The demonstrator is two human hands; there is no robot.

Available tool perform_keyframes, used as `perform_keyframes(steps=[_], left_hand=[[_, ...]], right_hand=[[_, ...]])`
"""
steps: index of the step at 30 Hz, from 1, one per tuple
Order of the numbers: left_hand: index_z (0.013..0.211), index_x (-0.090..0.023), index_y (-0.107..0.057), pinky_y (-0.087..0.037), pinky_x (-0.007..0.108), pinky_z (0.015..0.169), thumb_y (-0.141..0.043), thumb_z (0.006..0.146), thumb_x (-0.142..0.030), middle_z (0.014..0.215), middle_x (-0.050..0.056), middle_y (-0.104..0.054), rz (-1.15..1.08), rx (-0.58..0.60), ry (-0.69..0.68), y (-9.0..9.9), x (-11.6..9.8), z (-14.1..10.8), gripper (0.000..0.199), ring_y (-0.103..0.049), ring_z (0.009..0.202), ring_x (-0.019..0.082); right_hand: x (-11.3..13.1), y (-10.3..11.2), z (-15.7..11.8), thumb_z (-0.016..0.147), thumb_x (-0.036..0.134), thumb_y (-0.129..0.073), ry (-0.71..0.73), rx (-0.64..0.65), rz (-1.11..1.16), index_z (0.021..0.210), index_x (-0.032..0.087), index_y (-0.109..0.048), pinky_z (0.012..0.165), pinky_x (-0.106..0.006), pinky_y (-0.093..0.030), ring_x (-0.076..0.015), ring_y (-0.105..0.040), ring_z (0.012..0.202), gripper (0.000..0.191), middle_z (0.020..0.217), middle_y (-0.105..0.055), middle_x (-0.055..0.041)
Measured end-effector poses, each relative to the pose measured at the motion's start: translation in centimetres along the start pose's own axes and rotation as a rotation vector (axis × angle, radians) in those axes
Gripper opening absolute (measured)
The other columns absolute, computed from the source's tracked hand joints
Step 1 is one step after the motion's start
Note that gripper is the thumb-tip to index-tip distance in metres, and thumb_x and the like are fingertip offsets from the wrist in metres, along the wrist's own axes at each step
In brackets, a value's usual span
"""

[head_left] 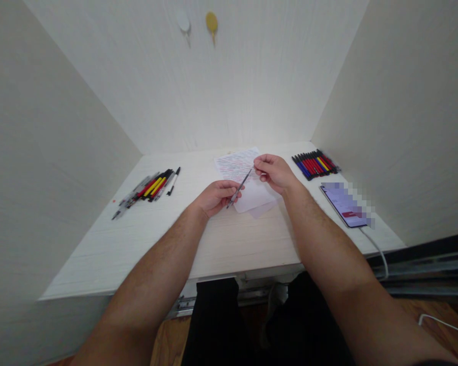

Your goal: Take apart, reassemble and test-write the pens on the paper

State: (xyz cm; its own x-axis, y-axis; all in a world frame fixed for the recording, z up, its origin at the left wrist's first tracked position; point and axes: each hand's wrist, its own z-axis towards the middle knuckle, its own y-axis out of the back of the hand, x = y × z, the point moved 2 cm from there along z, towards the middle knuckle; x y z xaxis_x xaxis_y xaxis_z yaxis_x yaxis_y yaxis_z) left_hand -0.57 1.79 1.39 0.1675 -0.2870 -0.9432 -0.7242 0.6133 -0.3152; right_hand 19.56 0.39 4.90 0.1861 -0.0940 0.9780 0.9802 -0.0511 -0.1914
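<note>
My left hand (217,196) is closed round a slim dark pen (239,189), held at a slant with its thin end pointing up and to the right. Just beyond that end, the thumb and fingertips of my right hand (274,172) are pinched together; whatever they may hold is too small to make out. Below both hands lie sheets of paper (254,197), the top one covered with dark and reddish pen strokes across its upper part.
Left on the white table (156,244) is a loose heap of pens (149,188), with a white-and-black pen (174,181) beside it. At right, several red, blue and yellow pens (316,164) lie in a row. A phone (343,204) with a white cable (377,249) lies nearer. Walls enclose three sides.
</note>
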Motion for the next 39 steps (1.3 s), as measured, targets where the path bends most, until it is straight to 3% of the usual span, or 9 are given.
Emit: perform_keyframes(steps=[9,13,15,19,21,24,30,35,39], left_hand=[[0.090,-0.009,-0.073,-0.043,0.020,0.056,-0.081,0.067,-0.022,0.070,0.006,-0.068,-0.002,-0.005,-0.002,0.1,0.0,0.0,0.028,-0.058,0.058,0.010],[0.090,-0.009,-0.073,-0.043,0.020,0.056,-0.081,0.067,-0.022,0.070,0.006,-0.068,-0.010,-0.007,-0.004,0.2,-0.1,0.0,0.028,-0.058,0.058,0.010],[0.090,-0.009,-0.073,-0.044,0.021,0.056,-0.081,0.066,-0.022,0.070,0.006,-0.068,-0.016,-0.014,-0.006,0.2,-0.1,0.0,0.028,-0.059,0.058,0.010],[0.090,-0.009,-0.073,-0.045,0.021,0.058,-0.082,0.066,-0.022,0.070,0.006,-0.068,-0.017,-0.025,-0.005,0.2,-0.1,0.0,0.029,-0.059,0.059,0.010],[0.091,-0.009,-0.073,-0.045,0.020,0.059,-0.082,0.066,-0.022,0.071,0.006,-0.068,-0.015,-0.033,-0.004,0.2,-0.1,0.0,0.030,-0.060,0.060,0.010],[0.091,-0.009,-0.072,-0.046,0.021,0.060,-0.081,0.067,-0.021,0.072,0.006,-0.068,-0.023,-0.037,-0.012,0.2,0.0,0.0,0.028,-0.060,0.061,0.010],[0.089,-0.009,-0.072,-0.045,0.021,0.058,-0.080,0.067,-0.020,0.071,0.006,-0.068,-0.018,-0.033,-0.018,0.3,0.0,0.1,0.026,-0.061,0.060,0.010],[0.090,-0.010,-0.072,-0.044,0.020,0.055,-0.080,0.067,-0.021,0.072,0.006,-0.068,-0.004,-0.042,-0.018,0.4,0.1,0.1,0.027,-0.061,0.061,0.011],[0.091,-0.011,-0.071,-0.045,0.021,0.056,-0.080,0.068,-0.023,0.072,0.005,-0.068,0.007,-0.033,-0.019,0.4,0.2,0.1,0.027,-0.061,0.060,0.011]], right_hand=[[-0.3,-0.4,-0.3,0.057,0.033,-0.082,-0.009,0.114,-0.025,0.074,0.015,-0.064,0.044,-0.018,-0.033,-0.0062,-0.047,0.051,0.031,0.060,-0.057,0.0035],[-0.1,0.2,-0.1,0.064,0.027,-0.077,-0.039,0.115,-0.078,0.086,0.014,-0.069,0.044,-0.019,-0.034,-0.0063,-0.048,0.052,0.026,0.068,-0.064,0.0004],[-0.1,1.3,0.2,0.069,0.022,-0.071,-0.060,0.001,-0.244,0.089,0.014,-0.070,0.046,-0.019,-0.035,-0.0071,-0.050,0.054,0.021,0.074,-0.067,-0.0024],[-0.4,3.7,0.9,0.072,0.019,-0.067,-0.077,-0.314,-0.916,0.077,0.014,-0.071,0.065,-0.025,-0.047,-0.0154,-0.063,0.073,0.008,0.082,-0.072,-0.0090],[-0.7,4.2,1.2,0.073,0.028,-0.069,-0.119,-0.322,-1.167,0.078,0.015,-0.071,0.075,-0.030,-0.050,-0.0215,-0.066,0.086,0.015,0.089,-0.073,-0.0119],[-1.1,4.2,1.2,0.074,0.043,-0.069,-0.194,-0.252,-1.318,0.088,0.015,-0.072,0.080,-0.035,-0.051,-0.0267,-0.067,0.094,0.031,0.097,-0.073,-0.0149],[-1.6,3.7,0.8,0.066,0.049,-0.074,-0.262,-0.184,-1.376,0.098,0.015,-0.072,0.077,-0.039,-0.053,-0.0297,-0.069,0.094,0.047,0.101,-0.073,-0.0159],[-1.7,3.5,0.9,0.063,0.032,-0.077,-0.233,-0.163,-1.374,0.088,0.013,-0.072,0.072,-0.035,-0.052,-0.0283,-0.069,0.087,0.031,0.093,-0.073,-0.0158],[-0.9,1.9,0.5,0.073,0.024,-0.069,-0.143,-0.089,-0.895,0.074,0.013,-0.068,0.056,-0.024,-0.045,-0.0160,-0.063,0.064,0.011,0.070,-0.070,-0.0082]])
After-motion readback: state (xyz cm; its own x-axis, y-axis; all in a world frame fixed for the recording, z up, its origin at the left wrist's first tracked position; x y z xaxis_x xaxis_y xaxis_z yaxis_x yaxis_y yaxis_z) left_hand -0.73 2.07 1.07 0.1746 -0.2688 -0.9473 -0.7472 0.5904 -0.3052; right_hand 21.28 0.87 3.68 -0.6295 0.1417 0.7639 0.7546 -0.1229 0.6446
